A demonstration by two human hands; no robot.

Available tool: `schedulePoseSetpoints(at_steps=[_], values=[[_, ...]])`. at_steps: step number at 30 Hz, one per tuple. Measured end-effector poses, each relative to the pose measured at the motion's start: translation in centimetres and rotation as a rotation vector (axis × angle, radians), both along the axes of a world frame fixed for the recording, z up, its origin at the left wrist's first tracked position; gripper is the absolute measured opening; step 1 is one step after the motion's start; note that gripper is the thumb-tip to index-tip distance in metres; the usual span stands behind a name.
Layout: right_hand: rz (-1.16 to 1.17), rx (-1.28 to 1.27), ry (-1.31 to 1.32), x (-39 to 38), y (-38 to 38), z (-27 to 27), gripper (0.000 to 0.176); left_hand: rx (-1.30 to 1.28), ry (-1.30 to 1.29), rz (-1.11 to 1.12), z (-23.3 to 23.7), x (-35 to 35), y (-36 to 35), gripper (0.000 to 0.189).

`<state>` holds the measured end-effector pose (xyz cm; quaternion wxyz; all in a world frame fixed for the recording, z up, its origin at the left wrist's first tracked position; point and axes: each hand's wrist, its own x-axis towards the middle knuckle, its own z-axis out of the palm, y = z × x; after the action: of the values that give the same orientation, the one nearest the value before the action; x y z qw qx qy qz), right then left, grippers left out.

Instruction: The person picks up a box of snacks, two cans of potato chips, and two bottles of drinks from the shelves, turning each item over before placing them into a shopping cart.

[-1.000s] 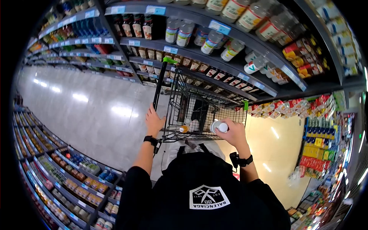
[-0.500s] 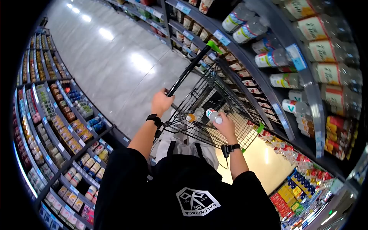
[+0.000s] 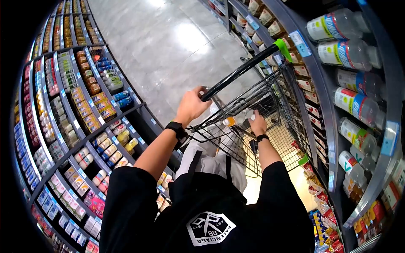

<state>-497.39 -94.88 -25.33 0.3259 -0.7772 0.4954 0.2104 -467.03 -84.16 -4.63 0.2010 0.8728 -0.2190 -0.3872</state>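
My left hand (image 3: 193, 104) is closed around the end of the shopping cart's black handle (image 3: 240, 72). Inside the wire cart (image 3: 270, 143), my right hand (image 3: 257, 124) reaches down beside clear bottles, with its fingers near a white cap; its grip is partly hidden by the wires. A bottle with an orange label or content (image 3: 229, 122) lies in the cart just left of my right hand. Both wrists wear black bands.
A shelf (image 3: 392, 139) with large bottles (image 3: 356, 103) stands close on the right, next to the cart. Long shelves of packaged goods (image 3: 84, 109) curve along the left. Grey floor (image 3: 181, 42) lies ahead, and red packets (image 3: 322, 202) are at the lower right.
My right hand has moved with the white-capped bottle deeper into the cart, near the other bottles. The view has shifted, so the cart and right shelf look closer.
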Motion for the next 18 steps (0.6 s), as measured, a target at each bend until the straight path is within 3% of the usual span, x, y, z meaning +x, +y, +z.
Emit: schedulePoseSetpoints(at_steps=[2, 3, 6, 7, 11, 13, 14, 16, 18], values=[[0.026, 0.027, 0.048, 0.5, -0.4, -1.1, 0.038, -0.001, 0.009, -0.023, 0.2, 0.4, -0.1, 0.036], [0.046, 0.108, 0.107, 0.8, -0.7, -1.6, 0.058, 0.003, 0.003, -0.033, 0.3, 0.6, -0.1, 0.035], [0.077, 0.152, 0.115, 1.4, -0.6, -2.9, 0.051, 0.048, 0.026, -0.025, -0.1, 1.2, 0.1, 0.039], [0.101, 0.220, 0.164, 1.7, -0.6, -3.7, 0.059, 0.057, 0.024, -0.033, 0.0, 1.3, 0.1, 0.039], [0.059, 0.205, 0.023, 1.7, 0.5, -5.7, 0.059, 0.075, 0.040, -0.022, 0.3, 1.7, 0.0, 0.039], [-0.236, 0.247, -0.127, 1.0, 1.4, -5.5, 0.060, 0.069, 0.020, -0.045, 0.5, 1.9, -0.1, 0.038], [-0.238, 0.237, -0.129, 0.6, 1.9, -5.6, 0.060, 0.059, 0.019, -0.048, 0.5, 2.0, -0.1, 0.038], [-0.500, 0.229, -0.215, -0.8, 3.2, -4.8, 0.058, 0.048, 0.010, -0.029, 0.5, 2.0, 0.0, 0.039], [-0.842, 0.448, -0.179, -1.3, 3.4, -1.5, 0.057, 0.028, 0.016, -0.016, 0.2, 2.0, 0.2, 0.039]])
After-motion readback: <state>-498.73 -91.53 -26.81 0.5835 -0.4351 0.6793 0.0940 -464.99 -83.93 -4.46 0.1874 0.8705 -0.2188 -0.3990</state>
